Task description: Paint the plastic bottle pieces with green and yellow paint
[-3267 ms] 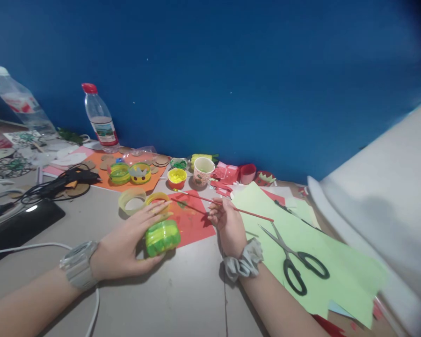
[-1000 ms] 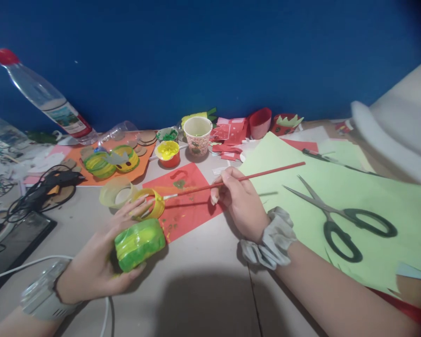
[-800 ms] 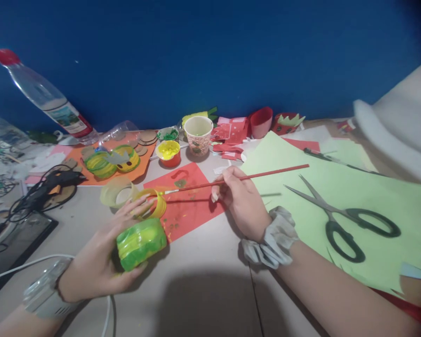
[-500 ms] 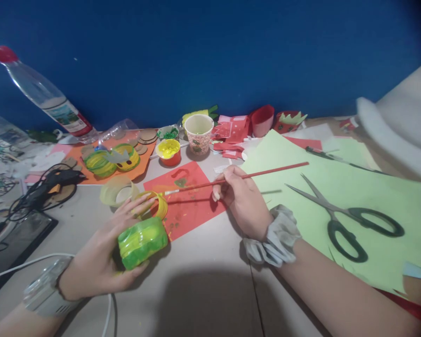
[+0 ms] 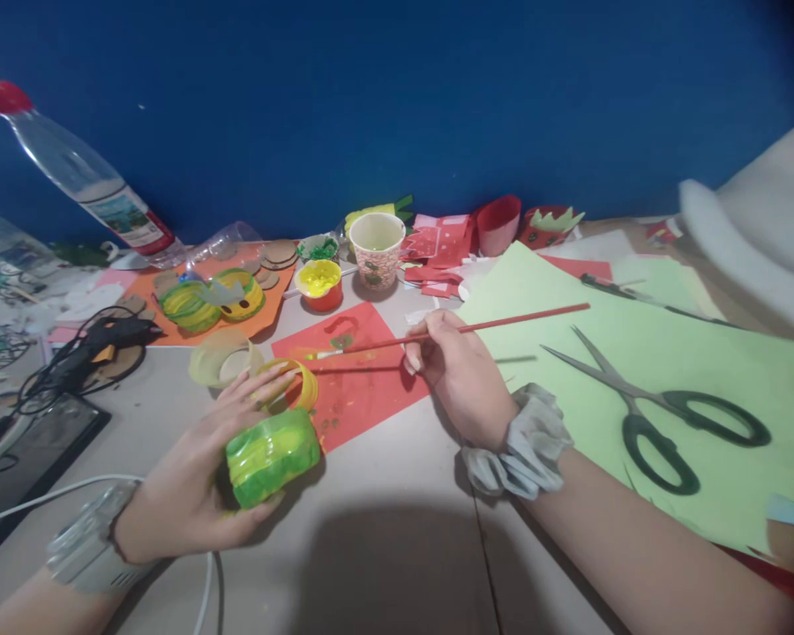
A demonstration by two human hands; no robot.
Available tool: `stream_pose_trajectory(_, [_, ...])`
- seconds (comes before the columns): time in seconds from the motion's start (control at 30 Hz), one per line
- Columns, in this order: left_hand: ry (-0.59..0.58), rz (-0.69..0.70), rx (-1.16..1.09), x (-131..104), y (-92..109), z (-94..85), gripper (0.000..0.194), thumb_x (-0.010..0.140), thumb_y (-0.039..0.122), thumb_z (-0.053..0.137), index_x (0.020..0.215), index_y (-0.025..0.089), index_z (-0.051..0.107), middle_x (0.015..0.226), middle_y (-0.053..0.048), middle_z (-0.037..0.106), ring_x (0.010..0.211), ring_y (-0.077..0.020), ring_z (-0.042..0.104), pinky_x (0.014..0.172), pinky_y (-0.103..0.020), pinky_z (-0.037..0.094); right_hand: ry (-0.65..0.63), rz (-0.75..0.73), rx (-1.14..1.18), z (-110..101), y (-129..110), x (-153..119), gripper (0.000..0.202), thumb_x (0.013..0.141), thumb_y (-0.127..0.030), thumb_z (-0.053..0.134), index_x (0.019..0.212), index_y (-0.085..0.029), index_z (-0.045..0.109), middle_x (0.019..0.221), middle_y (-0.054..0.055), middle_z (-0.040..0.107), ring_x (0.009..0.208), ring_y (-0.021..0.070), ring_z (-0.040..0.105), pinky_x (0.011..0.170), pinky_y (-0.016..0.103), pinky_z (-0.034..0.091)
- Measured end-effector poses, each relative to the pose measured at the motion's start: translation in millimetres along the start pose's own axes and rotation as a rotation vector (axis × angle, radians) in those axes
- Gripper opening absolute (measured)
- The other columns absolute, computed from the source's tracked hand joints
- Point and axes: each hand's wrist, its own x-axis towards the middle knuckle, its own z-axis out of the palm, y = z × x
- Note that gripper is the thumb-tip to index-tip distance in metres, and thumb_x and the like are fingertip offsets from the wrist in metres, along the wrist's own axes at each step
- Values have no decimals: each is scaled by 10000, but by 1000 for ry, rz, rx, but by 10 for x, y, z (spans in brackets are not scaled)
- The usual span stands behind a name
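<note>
My left hand point(image 5: 191, 494) is wrapped round a small green object with glossy yellow streaks point(image 5: 274, 454), its kind unclear. Its fingertips rest against a yellow painted ring point(image 5: 310, 388) lying partly on the red paper point(image 5: 370, 388). Pinched in my right hand point(image 5: 460, 379) is a thin red paintbrush point(image 5: 522, 317). Yellow paint coats the bristles, which hover above the red paper near the ring. Just behind the left fingers stands a pale translucent cup point(image 5: 202, 366). A red tub of yellow paint point(image 5: 323, 298) is beyond the paper.
Scissors point(image 5: 628, 388) lie partly spread on green paper point(image 5: 734, 379) at right. A patterned paper cup point(image 5: 377, 273) stands at the back. A bottle point(image 5: 116, 198) leans at left, near a black cable point(image 5: 106, 339) and a painted mask-like piece point(image 5: 191, 309).
The brush tip has lifted away from the yellow ring, slightly up and to the right. My left hand keeps its grip on the green-and-yellow object with hardly any movement.
</note>
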Motion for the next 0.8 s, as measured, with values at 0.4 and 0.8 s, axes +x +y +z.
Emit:
stream_pose_trajectory(0.4, [16,15,-24,1,0,-9,686,687,281,678,1319,200,423,1499,-144,417,1405,-353,335,1177,-561,188,42,26,79,-10,-7,13,269,822,-390,593,747,-146,509,531,-26,411,492,85,403,500,170,360])
stream_pose_trajectory(0.8, [155,66,-99,-105,60,-48,666,687,214,670,1298,234,406,1310,-140,600,1358,-366,396,1142,-637,178,34,-36,78,144,-164,-60,370,806,-464,739,831,-153,541,612,-24,437,590,85,426,574,152,412])
